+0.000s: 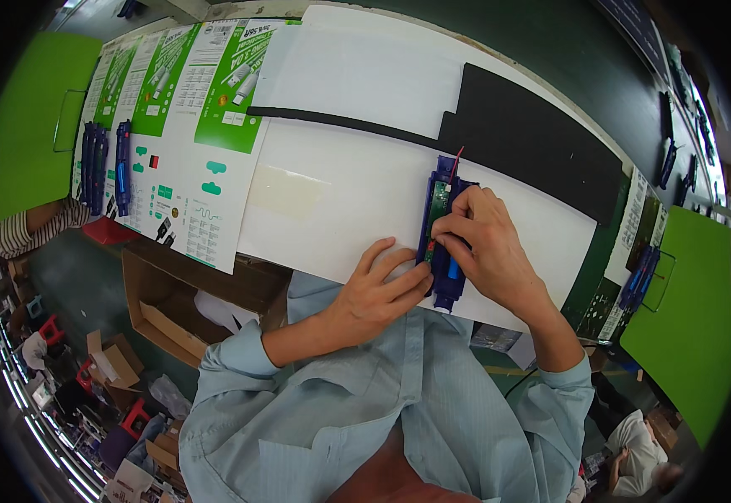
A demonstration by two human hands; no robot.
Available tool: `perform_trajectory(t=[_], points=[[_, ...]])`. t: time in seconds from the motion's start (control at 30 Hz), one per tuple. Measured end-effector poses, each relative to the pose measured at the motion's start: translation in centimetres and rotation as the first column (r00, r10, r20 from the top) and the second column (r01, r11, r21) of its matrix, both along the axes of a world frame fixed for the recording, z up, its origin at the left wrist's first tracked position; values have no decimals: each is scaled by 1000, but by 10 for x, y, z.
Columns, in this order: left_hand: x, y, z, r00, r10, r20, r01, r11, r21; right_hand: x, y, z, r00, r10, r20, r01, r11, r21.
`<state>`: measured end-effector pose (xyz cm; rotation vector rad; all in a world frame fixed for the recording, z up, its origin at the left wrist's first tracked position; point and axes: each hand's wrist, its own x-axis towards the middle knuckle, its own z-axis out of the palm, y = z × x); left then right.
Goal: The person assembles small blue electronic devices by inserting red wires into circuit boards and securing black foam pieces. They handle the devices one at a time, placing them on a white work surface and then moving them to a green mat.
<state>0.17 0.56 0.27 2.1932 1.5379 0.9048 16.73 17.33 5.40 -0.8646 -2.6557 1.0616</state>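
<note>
A long dark-blue plastic casing (427, 210) bearing a narrow green circuit board (439, 199) lies lengthwise up the frame, just right of centre.

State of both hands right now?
Left hand: fingers bent, tips at the blue case; grip can't be told.
Right hand: thumb and finger close together over the green board; can't tell if holding anything.

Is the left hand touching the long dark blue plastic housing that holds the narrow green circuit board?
Touching. The head view shows the left hand with its fingertips against the lower left edge of the housing.
</note>
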Motion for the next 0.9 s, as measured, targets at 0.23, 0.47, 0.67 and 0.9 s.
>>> perform_trajectory(t=[0.23,0.47,0.67,0.9], points=[[0,1,-2,1000,1,5,-1,1000,9,-4,-5,-5,996,85,-24,-82,990,113],[-1,1,-1,1000,0,13,0,1000,12,-3,-7,-9,996,51,-72,-45,996,83],[-2,0,-3,1000,-16,-9,16,1000,7,-1,-1,-7,998,39,-39,-39,999,13],[-1,-1,-6,1000,-11,-2,11,1000,9,-1,0,-6,998,55,-37,-55,999,2]])
